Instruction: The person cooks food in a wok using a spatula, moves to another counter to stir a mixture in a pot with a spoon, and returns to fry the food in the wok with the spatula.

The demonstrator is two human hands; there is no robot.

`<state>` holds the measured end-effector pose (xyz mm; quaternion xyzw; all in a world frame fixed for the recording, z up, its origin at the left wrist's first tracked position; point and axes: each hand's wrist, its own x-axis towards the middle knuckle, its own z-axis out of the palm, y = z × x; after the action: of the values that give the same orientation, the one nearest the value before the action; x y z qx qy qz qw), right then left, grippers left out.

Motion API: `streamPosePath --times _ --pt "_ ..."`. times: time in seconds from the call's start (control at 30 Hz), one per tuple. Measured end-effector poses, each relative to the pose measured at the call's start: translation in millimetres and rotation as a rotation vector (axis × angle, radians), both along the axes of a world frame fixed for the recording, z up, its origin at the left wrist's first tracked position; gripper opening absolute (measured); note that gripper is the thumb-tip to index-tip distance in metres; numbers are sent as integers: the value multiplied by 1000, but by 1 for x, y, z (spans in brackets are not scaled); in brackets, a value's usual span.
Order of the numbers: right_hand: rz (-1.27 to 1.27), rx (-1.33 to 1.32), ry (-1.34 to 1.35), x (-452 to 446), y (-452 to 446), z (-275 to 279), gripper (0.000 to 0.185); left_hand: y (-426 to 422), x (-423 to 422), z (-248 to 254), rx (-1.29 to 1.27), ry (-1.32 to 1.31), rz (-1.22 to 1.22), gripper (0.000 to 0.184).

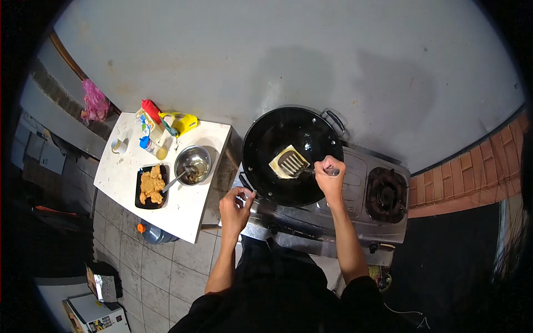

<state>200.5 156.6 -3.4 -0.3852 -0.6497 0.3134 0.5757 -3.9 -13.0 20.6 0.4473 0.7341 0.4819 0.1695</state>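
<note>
A large black wok stands on the stove's left burner, its inside shiny. In it lies a flat, square, pale-yellow piece of food, too small to name surely. My right hand is closed round the handle of a slotted spatula. The spatula's blade lies over the square piece and hides part of it. At the wok's near left edge, my left hand has its fingers and thumb closed on the wok's side handle.
A steel stove has a second burner at right. The white table at left bears a steel bowl with a spoon, a black tray of golden-brown food, and several bottles. A water jug is on the tiled floor.
</note>
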Motion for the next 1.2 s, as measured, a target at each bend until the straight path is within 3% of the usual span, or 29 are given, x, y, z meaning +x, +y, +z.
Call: streamPosePath --times 0.73,0.83,0.9,1.2 --pt "-28 -34 -6 -2 1 -3 29 -1 1 4 5 -1 13 15" --pt "-53 -67 34 -4 0 5 26 -4 1 6 -11 -2 21 15" --pt "-84 -434 221 -4 -5 22 26 -4 1 8 -12 10 27 15" --pt "-28 -367 196 6 -10 30 24 -8 0 13 -3 53 52 16"
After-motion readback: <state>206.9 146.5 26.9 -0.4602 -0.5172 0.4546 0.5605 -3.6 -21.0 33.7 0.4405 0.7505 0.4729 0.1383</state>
